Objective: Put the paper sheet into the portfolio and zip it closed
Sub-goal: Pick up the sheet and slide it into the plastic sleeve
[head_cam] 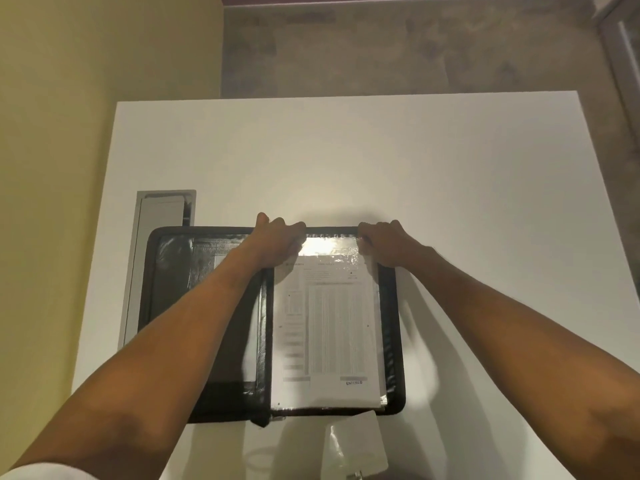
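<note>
Nearest the camera, a glossy tag-like piece (353,448) pokes out below the portfolio's near edge — too blurred to say what it is. Just beyond it, the black portfolio (393,341) lies open flat on the white table (450,168), spine running down the middle. The paper sheet (329,327), printed with fine columns, sits on the right half, inside the zip border, its top catching a bright glare. Both bare forearms stretch out over the open case. Up at the far edge, the left hand (277,237) is curled over the rim near the spine, fingers folded down onto it, and the right hand (388,242) pinches the sheet's top right corner against the portfolio edge — grip closed, thumb hidden. Left of the case, a grey recessed panel (161,216) is set into the tabletop.
</note>
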Demonstrator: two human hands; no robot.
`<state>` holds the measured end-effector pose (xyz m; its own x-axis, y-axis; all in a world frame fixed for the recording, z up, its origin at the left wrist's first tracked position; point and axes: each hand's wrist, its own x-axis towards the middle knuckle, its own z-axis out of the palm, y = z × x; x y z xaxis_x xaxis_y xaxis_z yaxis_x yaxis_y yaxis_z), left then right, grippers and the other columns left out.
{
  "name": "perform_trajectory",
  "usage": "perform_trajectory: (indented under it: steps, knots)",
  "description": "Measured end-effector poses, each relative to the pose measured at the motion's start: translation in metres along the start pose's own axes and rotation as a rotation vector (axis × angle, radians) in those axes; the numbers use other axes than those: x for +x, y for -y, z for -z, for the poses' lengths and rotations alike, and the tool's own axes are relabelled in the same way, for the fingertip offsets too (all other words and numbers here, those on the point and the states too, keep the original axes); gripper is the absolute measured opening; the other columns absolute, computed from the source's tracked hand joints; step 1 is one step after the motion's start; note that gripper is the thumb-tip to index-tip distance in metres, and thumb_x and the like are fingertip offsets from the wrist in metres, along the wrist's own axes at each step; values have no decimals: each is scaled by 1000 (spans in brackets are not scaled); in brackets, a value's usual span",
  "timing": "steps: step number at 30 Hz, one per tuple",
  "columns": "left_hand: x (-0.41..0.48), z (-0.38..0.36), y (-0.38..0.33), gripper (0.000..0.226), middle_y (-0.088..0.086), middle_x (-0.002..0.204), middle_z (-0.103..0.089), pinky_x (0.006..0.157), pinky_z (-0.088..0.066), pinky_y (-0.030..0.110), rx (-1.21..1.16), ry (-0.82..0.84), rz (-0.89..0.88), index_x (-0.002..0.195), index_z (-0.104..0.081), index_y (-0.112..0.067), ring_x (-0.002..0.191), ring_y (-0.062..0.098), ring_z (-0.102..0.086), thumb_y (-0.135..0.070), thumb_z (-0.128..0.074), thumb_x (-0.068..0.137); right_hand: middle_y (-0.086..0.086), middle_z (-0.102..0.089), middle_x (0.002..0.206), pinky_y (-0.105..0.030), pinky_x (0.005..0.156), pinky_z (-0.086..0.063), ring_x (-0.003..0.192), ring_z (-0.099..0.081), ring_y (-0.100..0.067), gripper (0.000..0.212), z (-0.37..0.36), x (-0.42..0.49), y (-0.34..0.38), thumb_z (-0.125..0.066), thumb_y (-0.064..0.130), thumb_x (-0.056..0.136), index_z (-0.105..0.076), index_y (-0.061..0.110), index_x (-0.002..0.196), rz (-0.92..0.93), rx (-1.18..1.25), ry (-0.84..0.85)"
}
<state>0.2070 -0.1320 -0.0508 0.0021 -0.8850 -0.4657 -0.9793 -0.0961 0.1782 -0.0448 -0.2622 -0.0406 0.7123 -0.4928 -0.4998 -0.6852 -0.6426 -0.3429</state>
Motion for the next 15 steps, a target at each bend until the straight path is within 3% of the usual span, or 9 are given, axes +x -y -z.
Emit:
perform_trajectory:
  steps: [2,5,8,11,13,15]
  knots:
    - [-1,1,-2,15,-4,76,-59,103,-36,48,58,0,14,115,-58,-24,81,26,-56,-30,-46,108,3,-61,83,-36,85,-31,78,-54,-26,11,1,0,0,-49,25,102,-46,23,92,-21,-18,24]
    - [-2,3,-5,13,-6,75,-58,102,-39,48,99,-35,23,110,-63,-19,86,28,-61,-21,-52,104,11,-53,73,-36,83,-25,78,-53,-23,20,3,-1,0,-51,30,100,-46,27,80,-60,-25,28]
    - [-1,5,-5,12,1,94,-74,101,-38,43,71,-35,81,108,-67,-17,98,26,-64,-21,-58,102,9,-44,76,-36,80,-32,79,-52,-23,30,0,-4,4,-51,22,96,-44,29,68,-72,-69,-71]
    - [-1,1,-5,13,-2,101,-74,100,-38,43,46,-63,110,105,-72,-19,99,25,-65,-15,-60,100,-4,-55,94,-39,86,-44,82,-54,-25,18,-5,-9,8,-55,14,94,-66,23,83,-165,-78,-185]
    - [-3,-5,-8,17,0,107,-70,98,-37,43,-60,-127,123,105,-73,-21,104,26,-63,-14,-58,100,-4,-62,96,-39,86,-49,86,-62,-27,20,-9,-13,8,-56,4,90,-70,18,87,-265,-47,-222]
    - [-6,-10,-12,20,4,122,-64,97,-39,43,-169,-231,101,118,-72,-20,113,28,-59,-21,-57,104,-4,-65,95,-39,83,-51,87,-65,-29,23,-14,-19,11,-55,-2,87,-68,17,91,-335,-14,-246]
